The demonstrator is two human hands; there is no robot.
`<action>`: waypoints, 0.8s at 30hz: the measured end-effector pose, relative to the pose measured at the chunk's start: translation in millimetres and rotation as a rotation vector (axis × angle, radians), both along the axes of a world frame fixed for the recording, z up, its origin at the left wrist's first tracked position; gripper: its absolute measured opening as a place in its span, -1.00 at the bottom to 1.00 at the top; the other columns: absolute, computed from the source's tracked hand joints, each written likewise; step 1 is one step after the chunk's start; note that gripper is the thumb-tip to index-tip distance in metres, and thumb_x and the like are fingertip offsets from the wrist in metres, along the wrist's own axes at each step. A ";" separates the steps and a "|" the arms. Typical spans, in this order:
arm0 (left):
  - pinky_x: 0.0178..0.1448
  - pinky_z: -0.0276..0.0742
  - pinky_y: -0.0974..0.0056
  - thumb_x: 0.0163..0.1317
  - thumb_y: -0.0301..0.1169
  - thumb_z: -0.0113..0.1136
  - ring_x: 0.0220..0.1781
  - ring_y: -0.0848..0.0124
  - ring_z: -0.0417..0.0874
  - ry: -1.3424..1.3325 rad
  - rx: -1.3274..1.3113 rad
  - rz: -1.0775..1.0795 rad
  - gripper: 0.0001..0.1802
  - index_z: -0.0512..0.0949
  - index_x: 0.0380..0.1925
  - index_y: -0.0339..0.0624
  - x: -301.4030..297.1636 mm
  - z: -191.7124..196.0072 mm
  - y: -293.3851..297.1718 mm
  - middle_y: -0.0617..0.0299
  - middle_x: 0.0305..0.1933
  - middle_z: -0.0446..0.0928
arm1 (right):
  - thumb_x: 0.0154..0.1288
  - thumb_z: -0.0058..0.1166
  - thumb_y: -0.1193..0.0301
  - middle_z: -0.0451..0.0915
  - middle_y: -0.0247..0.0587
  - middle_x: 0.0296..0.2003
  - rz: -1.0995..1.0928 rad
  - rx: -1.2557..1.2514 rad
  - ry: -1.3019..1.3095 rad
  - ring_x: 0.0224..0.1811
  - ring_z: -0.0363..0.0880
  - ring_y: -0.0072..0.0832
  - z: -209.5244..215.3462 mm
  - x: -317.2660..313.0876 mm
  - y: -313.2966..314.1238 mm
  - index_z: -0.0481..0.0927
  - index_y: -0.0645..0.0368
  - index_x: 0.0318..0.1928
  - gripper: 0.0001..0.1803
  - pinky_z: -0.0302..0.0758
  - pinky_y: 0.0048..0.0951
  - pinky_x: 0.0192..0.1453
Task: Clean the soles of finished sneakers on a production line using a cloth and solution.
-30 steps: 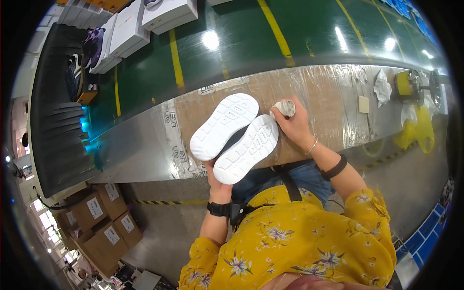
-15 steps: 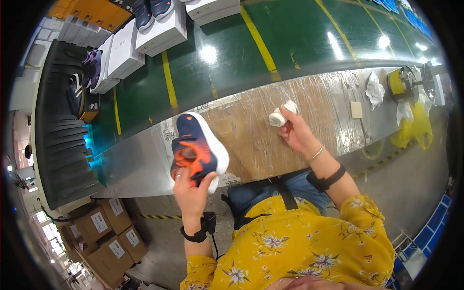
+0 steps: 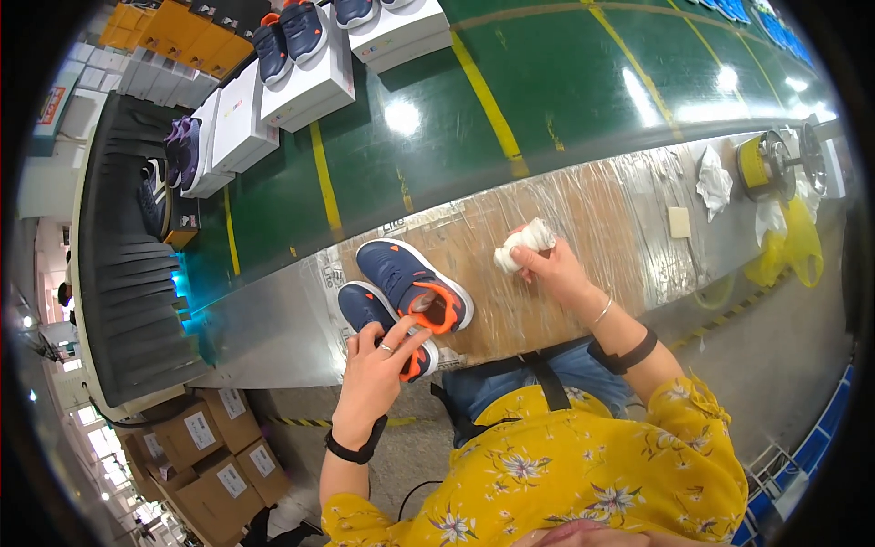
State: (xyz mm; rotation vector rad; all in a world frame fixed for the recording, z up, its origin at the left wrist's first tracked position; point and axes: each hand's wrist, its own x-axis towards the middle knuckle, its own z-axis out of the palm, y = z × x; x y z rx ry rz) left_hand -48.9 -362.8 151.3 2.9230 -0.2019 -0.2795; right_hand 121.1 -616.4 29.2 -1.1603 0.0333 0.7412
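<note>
Two navy sneakers with orange linings and white soles lie side by side on the covered worktop. My left hand (image 3: 372, 372) is over the heel end of the nearer sneaker (image 3: 363, 303), its fingers apart and touching around the shoe's opening. Part of that shoe is hidden under the hand. The other sneaker (image 3: 398, 272) lies just beyond, its opening toward me. In my right hand (image 3: 558, 271) is a white bunched-up wad (image 3: 536, 236), pinched between thumb and fingers above the worktop. Whether it is cloth or paper I cannot tell.
Beyond the worktop (image 3: 492, 319) runs a green belt (image 3: 565, 82) with yellow stripes. White shoeboxes (image 3: 310, 94) carrying sneakers stand far left. To the right are a pale block (image 3: 679, 222), crumpled white paper (image 3: 714, 180), a tape reel (image 3: 764, 164) and a yellow bag (image 3: 791, 246). Cartons (image 3: 214, 483) are stacked lower left.
The sneaker my left hand was gripping in a tilted position is down, and two sneakers now lie side by side. My left fingers have spread. My right hand still holds the white wad, slightly lower.
</note>
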 end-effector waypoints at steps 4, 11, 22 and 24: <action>0.15 0.35 0.11 0.03 -0.54 0.20 0.03 0.19 0.44 -0.017 0.078 -0.105 -0.40 0.58 0.14 0.16 12.4 -6.1 9.1 0.51 0.26 0.47 | 0.33 0.28 0.41 0.61 -0.41 -0.20 0.027 -0.047 -0.074 -0.23 0.54 -0.69 6.9 0.9 10.2 0.52 0.17 0.04 -0.67 0.51 -0.58 -0.13; 0.00 0.35 0.22 0.07 -0.44 0.19 -0.04 0.29 0.48 -0.089 0.103 -0.236 -0.63 0.61 -0.05 0.01 26.5 -32.8 25.9 0.38 0.14 0.54 | 0.30 0.23 0.54 0.60 -0.37 -0.15 -0.024 -0.031 -0.034 -0.09 0.56 -0.61 0.4 -0.5 19.0 0.50 0.19 0.04 -0.68 0.52 -0.49 0.09; 0.00 0.30 0.06 -0.07 -0.52 0.28 -0.09 0.12 0.47 -0.586 0.049 0.371 -0.59 0.68 -0.12 0.01 152.0 19.1 182.9 0.26 -0.13 0.64 | 0.19 0.29 0.56 0.57 -0.33 -0.26 -0.123 -0.348 -0.382 -0.23 0.55 -0.59 -30.9 -2.5 41.1 0.53 0.23 -0.08 -0.70 0.51 -0.53 -0.12; -0.03 0.33 0.03 0.02 -0.37 0.31 -0.14 0.10 0.50 -0.569 0.128 0.549 -0.72 0.71 -0.20 0.06 185.5 41.5 230.1 0.21 -0.26 0.64 | 0.18 0.29 0.55 0.57 -0.32 -0.27 -0.124 -0.361 -0.464 -0.25 0.54 -0.59 -22.4 -3.4 42.6 0.54 0.23 -0.09 -0.71 0.51 -0.52 -0.14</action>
